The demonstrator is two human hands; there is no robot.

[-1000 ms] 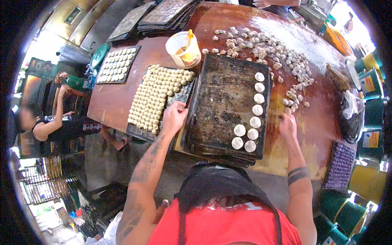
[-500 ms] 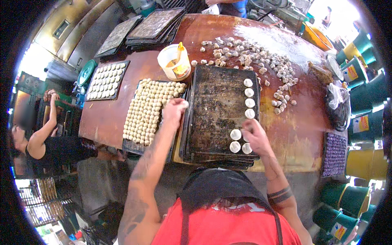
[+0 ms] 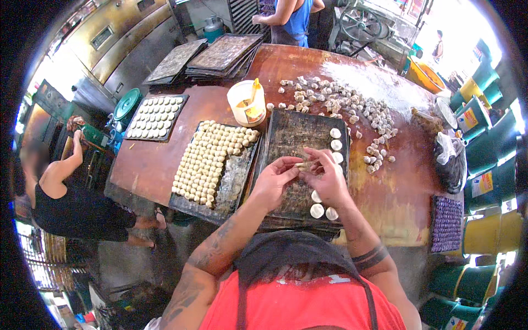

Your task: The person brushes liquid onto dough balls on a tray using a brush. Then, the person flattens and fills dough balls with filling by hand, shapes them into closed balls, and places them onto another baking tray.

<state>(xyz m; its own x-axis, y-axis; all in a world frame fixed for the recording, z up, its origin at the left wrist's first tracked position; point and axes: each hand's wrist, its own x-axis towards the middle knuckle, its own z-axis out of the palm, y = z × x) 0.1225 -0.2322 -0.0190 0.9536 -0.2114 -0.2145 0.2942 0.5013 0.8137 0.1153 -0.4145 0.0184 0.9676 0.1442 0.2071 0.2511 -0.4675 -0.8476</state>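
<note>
Over a dark, worn baking tray (image 3: 286, 124), my left hand (image 3: 275, 180) and my right hand (image 3: 325, 179) meet fingertip to fingertip. Both pinch a small pale piece of dough (image 3: 302, 165), partly hidden by the fingers. Several flat round white dough discs (image 3: 335, 133) lie along the tray's right side, with a few more (image 3: 317, 210) near its front edge; my right hand hides part of the row. To the left, a second tray (image 3: 235, 176) carries many small dough balls (image 3: 203, 159) in close rows, its right part bare.
A white bucket (image 3: 237, 113) with an orange-handled tool stands behind the trays. Floury brownish lumps (image 3: 363, 102) spread at the back right near loose flour. Farther left are a tray of flattened rounds (image 3: 157, 117) and stacked trays (image 3: 223, 52). Two co-workers stand beyond the table.
My left hand has come from the dough balls to the right, and my right hand has lifted from the discs to meet it. The view has shifted, showing more of the far side.
</note>
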